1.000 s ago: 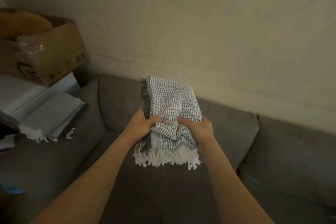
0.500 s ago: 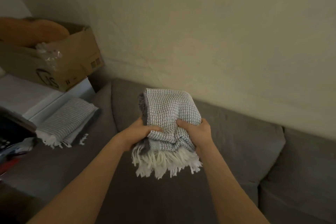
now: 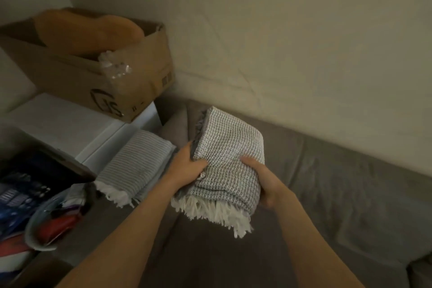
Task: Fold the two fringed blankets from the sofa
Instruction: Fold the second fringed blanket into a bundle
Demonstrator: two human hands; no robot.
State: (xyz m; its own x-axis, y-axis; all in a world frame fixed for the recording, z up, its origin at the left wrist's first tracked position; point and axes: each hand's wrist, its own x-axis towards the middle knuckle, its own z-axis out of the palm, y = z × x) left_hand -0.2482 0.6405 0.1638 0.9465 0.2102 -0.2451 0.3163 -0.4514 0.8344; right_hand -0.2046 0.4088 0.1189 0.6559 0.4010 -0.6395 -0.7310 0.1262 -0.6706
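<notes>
A folded grey waffle-weave blanket (image 3: 230, 147) with white fringe hanging toward me is held in the air above the grey sofa (image 3: 339, 189). My left hand (image 3: 187, 168) grips its left edge and my right hand (image 3: 264, 182) grips its right edge. A second folded blanket (image 3: 138, 166), striped grey with white fringe, lies on the sofa's left armrest, just left of my left hand.
A cardboard box (image 3: 112, 82) holding an orange cushion (image 3: 86, 30) sits on a white unit (image 3: 70, 128) left of the sofa. Dark packages and a red item (image 3: 56, 229) crowd the lower left. A pale wall (image 3: 280, 30) stands behind the sofa.
The view has swung left, bringing the striped blanket and box closer to centre. Both hands have carried the waffle blanket toward the armrest, still gripping it the same way.
</notes>
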